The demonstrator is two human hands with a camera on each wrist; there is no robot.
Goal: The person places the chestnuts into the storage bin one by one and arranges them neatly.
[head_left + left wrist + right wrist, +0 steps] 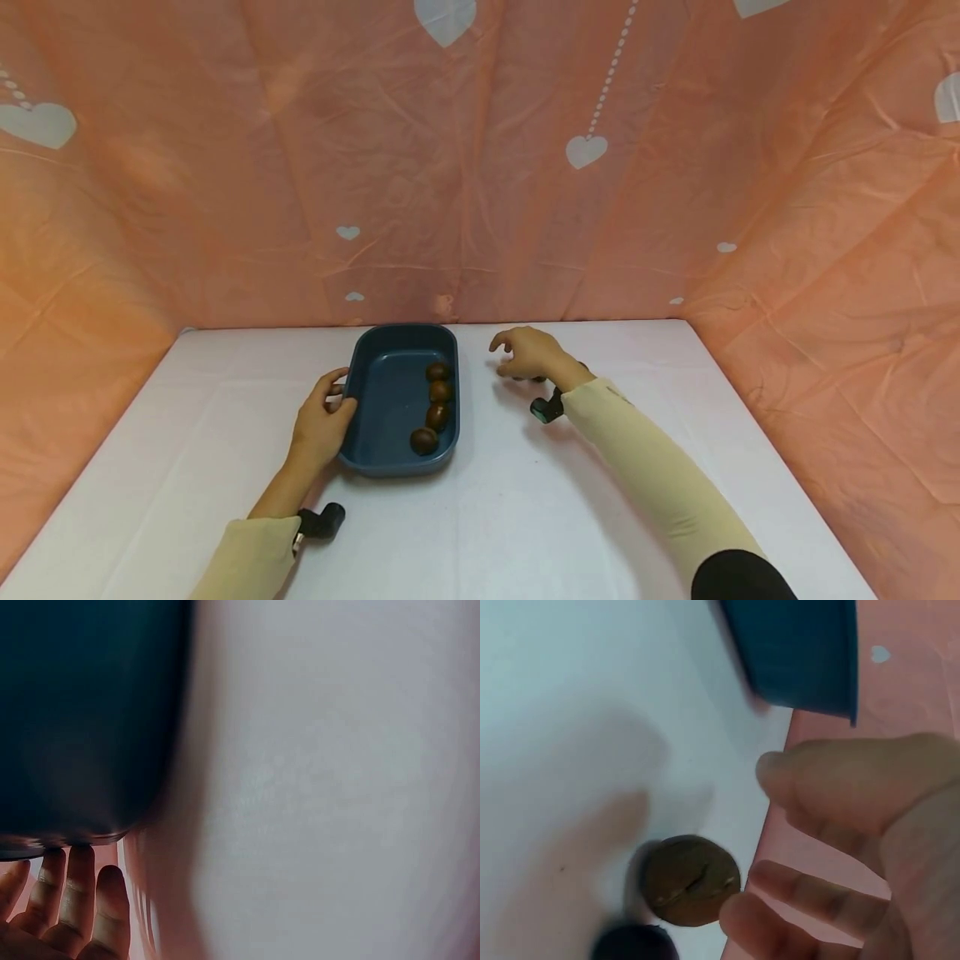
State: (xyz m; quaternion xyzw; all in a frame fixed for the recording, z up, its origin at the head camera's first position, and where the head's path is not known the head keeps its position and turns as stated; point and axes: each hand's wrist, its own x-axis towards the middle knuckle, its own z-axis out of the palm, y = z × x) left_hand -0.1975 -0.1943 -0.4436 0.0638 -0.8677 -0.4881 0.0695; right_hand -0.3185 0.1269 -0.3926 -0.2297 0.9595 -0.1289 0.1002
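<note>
A deep blue rectangular tray (386, 417) stands on the white table; several round, glossy brown pieces (439, 392) lie in a row along its right side. My left hand (318, 425) rests against the tray's left wall; in the left wrist view its fingertips (81, 859) touch the tray's outside. To the right of the tray, my right hand (531, 354) hovers with loosely bent, spread fingers and nothing between them. In the right wrist view, a round brown piece with a dark crack (691, 881) lies by the fingertips; whether they touch, I cannot tell.
A dark, blurred thing (635, 943) shows beside the cracked brown piece. The white table (480, 533) ends at the back against an orange curtain with hearts (465, 167), which also hangs at both sides. Each wrist wears a black camera mount (322, 522).
</note>
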